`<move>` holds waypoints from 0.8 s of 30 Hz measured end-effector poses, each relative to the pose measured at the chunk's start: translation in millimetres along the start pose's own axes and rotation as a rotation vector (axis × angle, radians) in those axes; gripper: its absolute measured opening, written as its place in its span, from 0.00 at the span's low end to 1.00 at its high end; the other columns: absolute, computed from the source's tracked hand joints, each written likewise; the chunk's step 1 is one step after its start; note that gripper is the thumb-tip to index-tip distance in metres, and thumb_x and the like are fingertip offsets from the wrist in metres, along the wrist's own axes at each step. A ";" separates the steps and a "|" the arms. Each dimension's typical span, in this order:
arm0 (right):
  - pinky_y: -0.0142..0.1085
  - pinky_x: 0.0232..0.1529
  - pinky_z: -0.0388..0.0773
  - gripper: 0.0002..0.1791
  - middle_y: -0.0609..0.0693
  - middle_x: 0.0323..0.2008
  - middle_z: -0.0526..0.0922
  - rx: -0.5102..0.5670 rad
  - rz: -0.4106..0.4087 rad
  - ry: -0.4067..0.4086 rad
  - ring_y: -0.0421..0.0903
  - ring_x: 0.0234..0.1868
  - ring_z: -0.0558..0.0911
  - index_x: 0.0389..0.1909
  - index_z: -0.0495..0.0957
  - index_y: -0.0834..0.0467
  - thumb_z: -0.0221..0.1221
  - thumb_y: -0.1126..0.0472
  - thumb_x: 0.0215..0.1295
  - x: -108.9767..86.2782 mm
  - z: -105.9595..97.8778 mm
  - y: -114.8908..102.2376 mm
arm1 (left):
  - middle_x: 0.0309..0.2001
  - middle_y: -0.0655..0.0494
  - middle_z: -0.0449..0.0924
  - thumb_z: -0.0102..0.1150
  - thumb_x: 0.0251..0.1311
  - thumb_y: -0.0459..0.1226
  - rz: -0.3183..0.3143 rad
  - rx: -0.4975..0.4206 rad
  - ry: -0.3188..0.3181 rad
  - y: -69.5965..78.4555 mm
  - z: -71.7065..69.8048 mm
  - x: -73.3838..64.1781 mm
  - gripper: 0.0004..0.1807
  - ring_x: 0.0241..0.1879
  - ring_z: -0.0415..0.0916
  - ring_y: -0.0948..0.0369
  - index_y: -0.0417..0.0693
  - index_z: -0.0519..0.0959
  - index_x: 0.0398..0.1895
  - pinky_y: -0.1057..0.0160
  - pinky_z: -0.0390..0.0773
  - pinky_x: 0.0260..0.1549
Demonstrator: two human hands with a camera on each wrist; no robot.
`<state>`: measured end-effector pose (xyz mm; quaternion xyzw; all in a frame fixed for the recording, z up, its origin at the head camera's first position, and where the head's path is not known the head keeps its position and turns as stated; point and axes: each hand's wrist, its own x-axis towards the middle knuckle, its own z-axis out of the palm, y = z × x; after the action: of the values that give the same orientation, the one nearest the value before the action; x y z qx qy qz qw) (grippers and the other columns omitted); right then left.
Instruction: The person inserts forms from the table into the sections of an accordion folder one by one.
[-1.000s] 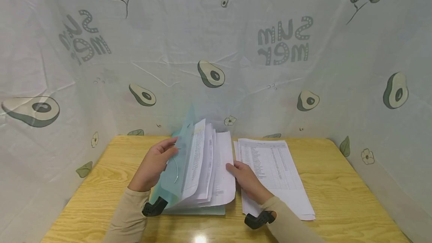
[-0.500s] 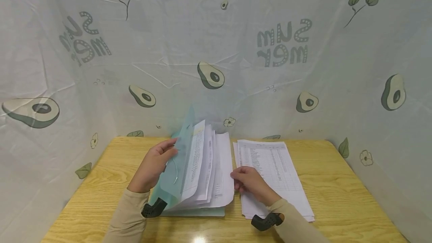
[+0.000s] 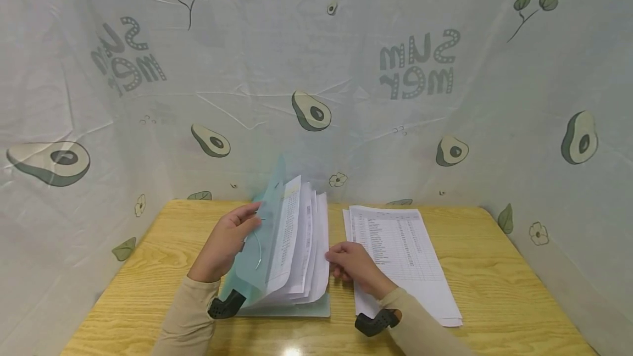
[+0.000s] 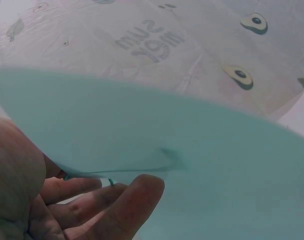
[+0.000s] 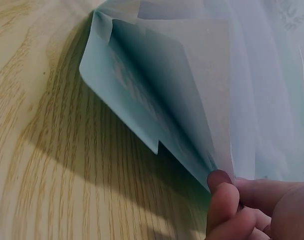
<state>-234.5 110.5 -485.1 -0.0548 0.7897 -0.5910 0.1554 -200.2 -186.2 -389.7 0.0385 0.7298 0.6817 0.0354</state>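
A translucent teal document folder (image 3: 306,310) stands part open at the middle of the table, with several printed sheets (image 3: 286,238) fanned inside. My left hand (image 3: 223,243) holds its raised cover (image 4: 206,135), with fingers by a thin cord (image 3: 259,249) on that cover. At the folder's right side, my right hand (image 3: 353,262) pinches the outer edge of the paper (image 5: 206,75) between thumb and fingers. In the right wrist view that paper is lifted off the folder's lower cover (image 5: 104,75). How many sheets are between the fingers I cannot tell.
To the right lies a small stack of loose sheets (image 3: 400,251) printed with a table, partly under my right forearm. The wooden table (image 3: 499,290) ends at a pale curtain (image 3: 247,70) with avocado prints behind and at both sides.
My right hand first slid down the paper's right edge, then moved left, drawing that edge closer to the other sheets. The left hand and raised cover have stayed put.
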 end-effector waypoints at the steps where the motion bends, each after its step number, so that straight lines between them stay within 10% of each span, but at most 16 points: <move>1: 0.31 0.22 0.69 0.11 0.50 0.19 0.79 0.000 0.002 0.001 0.40 0.19 0.73 0.43 0.82 0.64 0.63 0.59 0.70 0.5 1.3 -0.7 | 0.62 0.38 0.77 0.49 0.78 0.35 0.000 -0.002 -0.001 -0.1 0.2 0.1 0.25 0.45 0.82 0.59 0.41 0.67 0.75 0.61 0.84 0.39; 24: 0.33 0.24 0.69 0.09 0.51 0.29 0.83 -0.003 -0.030 -0.005 0.42 0.25 0.75 0.38 0.81 0.63 0.61 0.59 0.71 3.2 0.5 2.5 | 0.64 0.39 0.76 0.50 0.78 0.36 -0.009 0.009 0.003 0.7 0.3 0.3 0.25 0.48 0.80 0.58 0.42 0.68 0.75 0.61 0.83 0.40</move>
<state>-237.1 109.9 -488.2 -0.0684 0.7893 -0.5919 0.1486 -200.4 -185.8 -389.1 0.0343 0.7330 0.6784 0.0371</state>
